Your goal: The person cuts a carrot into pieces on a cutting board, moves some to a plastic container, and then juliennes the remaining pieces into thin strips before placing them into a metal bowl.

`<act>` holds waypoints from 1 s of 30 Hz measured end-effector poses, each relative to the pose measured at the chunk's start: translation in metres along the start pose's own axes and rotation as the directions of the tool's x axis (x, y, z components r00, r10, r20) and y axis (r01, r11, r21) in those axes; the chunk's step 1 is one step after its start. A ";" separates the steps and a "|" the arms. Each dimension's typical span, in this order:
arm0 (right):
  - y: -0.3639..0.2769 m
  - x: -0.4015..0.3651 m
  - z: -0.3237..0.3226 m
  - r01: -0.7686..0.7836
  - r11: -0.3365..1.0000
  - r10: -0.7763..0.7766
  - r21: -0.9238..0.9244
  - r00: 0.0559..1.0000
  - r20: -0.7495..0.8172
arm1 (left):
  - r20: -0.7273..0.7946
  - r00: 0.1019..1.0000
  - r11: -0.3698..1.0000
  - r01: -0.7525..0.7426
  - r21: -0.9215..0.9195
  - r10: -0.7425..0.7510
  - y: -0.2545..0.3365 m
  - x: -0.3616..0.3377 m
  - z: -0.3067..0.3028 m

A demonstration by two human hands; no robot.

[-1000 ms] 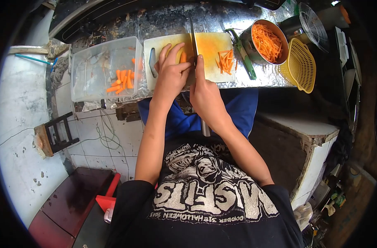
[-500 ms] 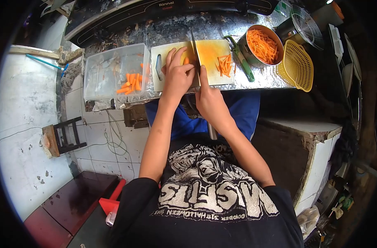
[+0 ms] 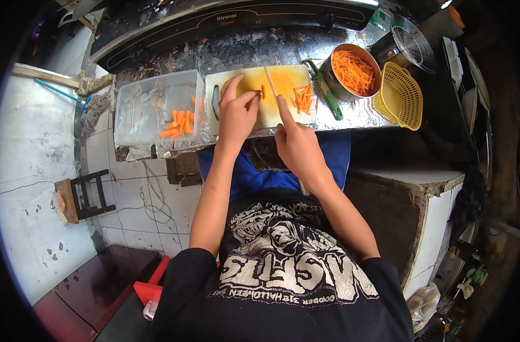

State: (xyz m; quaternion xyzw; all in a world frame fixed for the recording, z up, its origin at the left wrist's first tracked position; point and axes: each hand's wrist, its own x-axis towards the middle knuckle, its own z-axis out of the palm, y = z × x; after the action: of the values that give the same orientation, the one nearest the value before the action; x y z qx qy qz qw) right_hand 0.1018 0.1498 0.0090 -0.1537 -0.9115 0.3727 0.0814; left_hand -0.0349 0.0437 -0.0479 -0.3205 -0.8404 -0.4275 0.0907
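My right hand grips a knife over the middle of the cutting board, its index finger laid along the blade. My left hand rests on the board's left half, fingers bent, with its fingertips beside a small orange carrot piece. Whether the fingers touch that piece is hard to tell. Right of the knife lies a small pile of thin carrot sticks. A green-handled peeler lies beyond the board's right edge.
A clear plastic box with several carrot chunks stands left of the board. On the right are a pot of shredded carrot and a yellow basket. A black Rinnai stove runs along the back.
The knife has moved away from my left hand and tilted, leaving a gap around the small carrot piece. The whole view has shifted slightly.
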 end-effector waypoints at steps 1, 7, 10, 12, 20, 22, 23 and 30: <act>0.001 0.005 -0.001 0.002 1.000 -0.002 -0.002 1.000 -0.011 | -0.003 1.000 1.000 -0.011 -0.003 0.011 0.002 0.003 -0.003; 0.008 0.021 0.003 0.091 0.941 -0.085 -0.327 0.996 0.034 | -0.018 0.983 0.957 -0.175 0.231 0.184 0.019 0.011 -0.030; 0.005 0.027 -0.008 0.128 0.922 -0.099 -0.366 0.990 0.097 | 0.149 0.956 0.925 -0.284 0.251 0.253 0.014 0.014 -0.023; 0.004 0.032 -0.012 0.145 0.908 -0.115 -0.393 0.988 0.100 | 0.247 0.927 0.902 -0.345 0.258 0.284 0.011 0.014 -0.016; 0.017 0.045 -0.045 0.215 0.854 -0.155 -0.473 0.975 0.162 | 0.204 0.959 0.918 -0.252 0.306 0.195 -0.023 0.024 -0.008; 0.016 0.045 -0.067 0.251 0.832 -0.176 -0.494 0.965 0.195 | 0.208 0.965 0.929 -0.218 0.299 0.160 -0.028 0.026 -0.013; 0.014 0.045 -0.081 0.265 0.816 -0.174 -0.514 0.960 0.219 | 0.207 0.966 0.930 -0.216 0.299 0.158 -0.030 0.025 -0.014; -0.002 0.010 -0.165 0.094 0.915 0.018 -0.392 0.962 0.272 | 0.261 0.959 0.944 -0.186 0.274 0.113 -0.035 0.015 -0.016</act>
State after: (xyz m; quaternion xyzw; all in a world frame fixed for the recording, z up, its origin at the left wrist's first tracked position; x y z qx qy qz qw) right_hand 0.1352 0.2603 0.1276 -0.0968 -0.9739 0.1933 -0.0695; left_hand -0.0702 0.0234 -0.0547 -0.4163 -0.8726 -0.2467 0.0669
